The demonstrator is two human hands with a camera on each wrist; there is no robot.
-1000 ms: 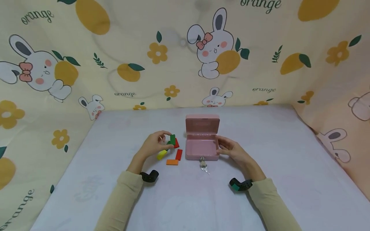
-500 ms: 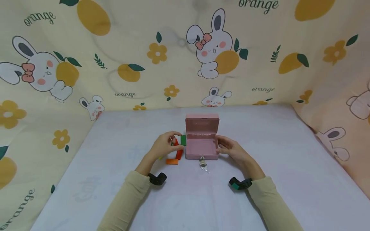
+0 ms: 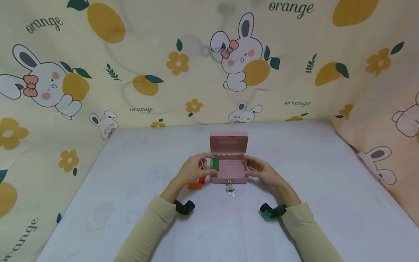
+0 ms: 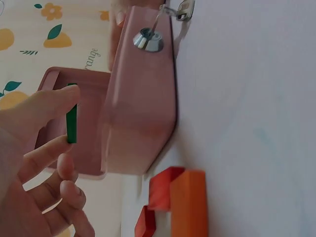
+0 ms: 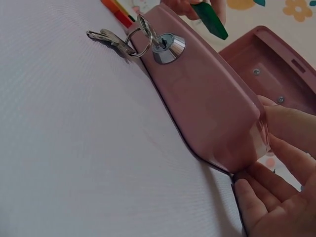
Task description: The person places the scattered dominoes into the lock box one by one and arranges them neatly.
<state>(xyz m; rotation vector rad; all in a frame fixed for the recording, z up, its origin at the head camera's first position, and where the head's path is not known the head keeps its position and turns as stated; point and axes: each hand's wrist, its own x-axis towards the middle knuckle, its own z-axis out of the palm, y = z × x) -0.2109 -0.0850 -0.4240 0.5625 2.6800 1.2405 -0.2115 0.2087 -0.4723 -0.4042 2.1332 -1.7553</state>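
Note:
A pink lockable cash box (image 3: 220, 180) stands on the table with its lid (image 3: 228, 145) raised. My left hand (image 3: 195, 170) pinches a green block (image 3: 215, 164) between thumb and fingertip, above the box's left rim. The left wrist view shows the block (image 4: 72, 121) upright against the lid behind it, the other fingers loosely bent. At the box's right end my right hand (image 3: 264, 171) grips the side wall, thumb near the rim (image 5: 291, 121) and fingers lower down. Keys (image 5: 116, 42) on a ring hang from the front lock (image 5: 169, 48).
An orange block (image 3: 195, 186) and a red block (image 3: 202, 179) lie on the white table left of the box. Another red block (image 4: 144, 223) shows in the left wrist view. My left hand hides other blocks. A printed cloth (image 3: 147, 54) hangs behind the table.
My left hand has carried the green block rightward, from above the loose blocks to over the box's left edge. My right hand has stayed at the box's right side.

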